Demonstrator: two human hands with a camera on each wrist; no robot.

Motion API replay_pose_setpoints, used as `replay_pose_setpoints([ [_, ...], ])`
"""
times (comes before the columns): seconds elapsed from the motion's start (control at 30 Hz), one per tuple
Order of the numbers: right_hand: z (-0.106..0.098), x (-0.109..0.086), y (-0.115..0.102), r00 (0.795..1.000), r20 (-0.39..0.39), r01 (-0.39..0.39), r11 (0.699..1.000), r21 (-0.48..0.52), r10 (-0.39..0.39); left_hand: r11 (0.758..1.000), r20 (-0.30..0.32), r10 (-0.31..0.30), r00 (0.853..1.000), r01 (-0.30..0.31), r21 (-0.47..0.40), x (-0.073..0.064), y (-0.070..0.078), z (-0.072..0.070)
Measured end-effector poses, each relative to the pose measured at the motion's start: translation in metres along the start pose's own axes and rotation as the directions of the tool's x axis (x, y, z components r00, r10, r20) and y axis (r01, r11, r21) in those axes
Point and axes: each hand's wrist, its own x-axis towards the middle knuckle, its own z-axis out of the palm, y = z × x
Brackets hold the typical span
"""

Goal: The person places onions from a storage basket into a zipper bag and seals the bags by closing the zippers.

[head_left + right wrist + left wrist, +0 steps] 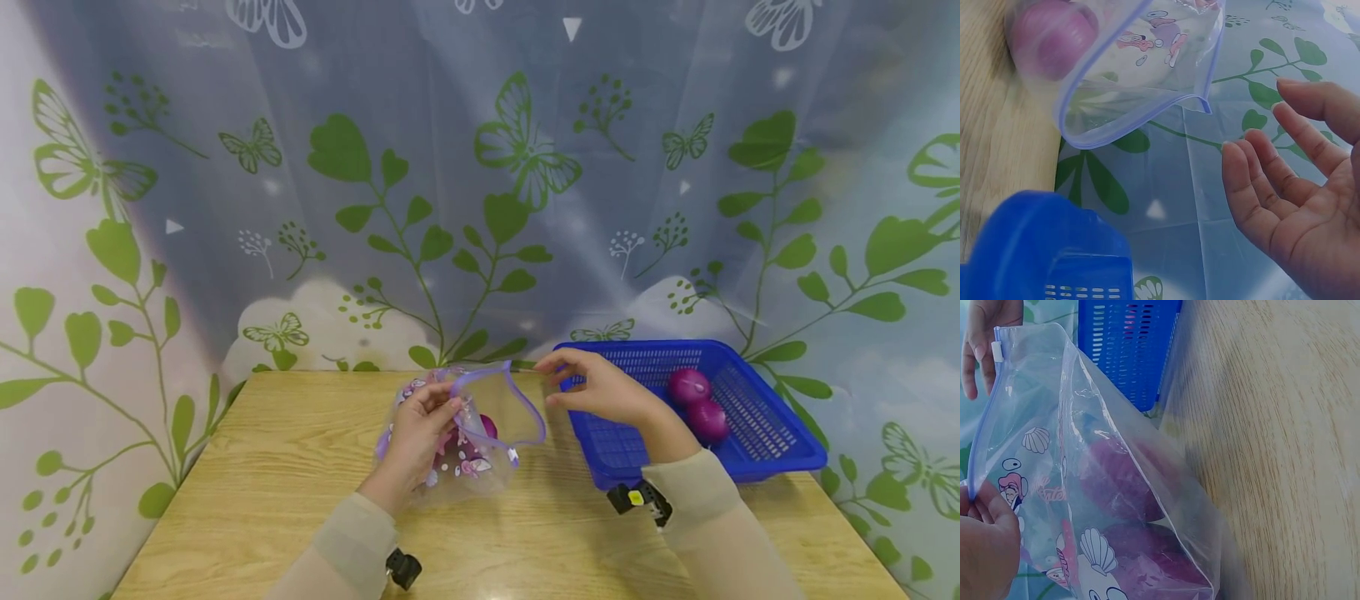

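Note:
A clear zip bag [480,492] with a purple zip edge and printed shells stands on the table, its mouth gaping to the right. My left hand [420,433] pinches the bag's rim between thumb and fingers. Inside the bag are purple-red onions [1129,481], seen through the plastic in the left wrist view. My right hand [600,387] is between the bag and the blue basket, its fingers loosely bent and holding nothing. In the right wrist view the right palm [1316,231] faces the bag mouth without touching it. Two more onions [699,404] lie in the basket.
The blue plastic basket [780,462] stands at the right of the wooden table [247,492], near its back edge. Behind the table hangs a curtain [420,208] with green leaves and butterflies. A white zip slider [513,455] sits on the bag's edge.

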Motion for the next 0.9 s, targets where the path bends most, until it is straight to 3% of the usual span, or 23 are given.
replay_pose_setpoints([
  [0.4, -0.008, -0.007, -0.008, 1.0, -0.022, 0.019, 1.0, 0.016, -0.018, 1.0, 0.005, 0.002, 1.0, -0.002, 0.015, -0.001, 0.001, -0.002],
  [0.9, -0.027, -0.015, -0.012, 0.996, -0.088, -0.023, 1.0, -0.002, 0.023, 1.0, -0.007, 0.007, 1.0, -0.007, 0.019, 0.0, 0.0, -0.001],
])
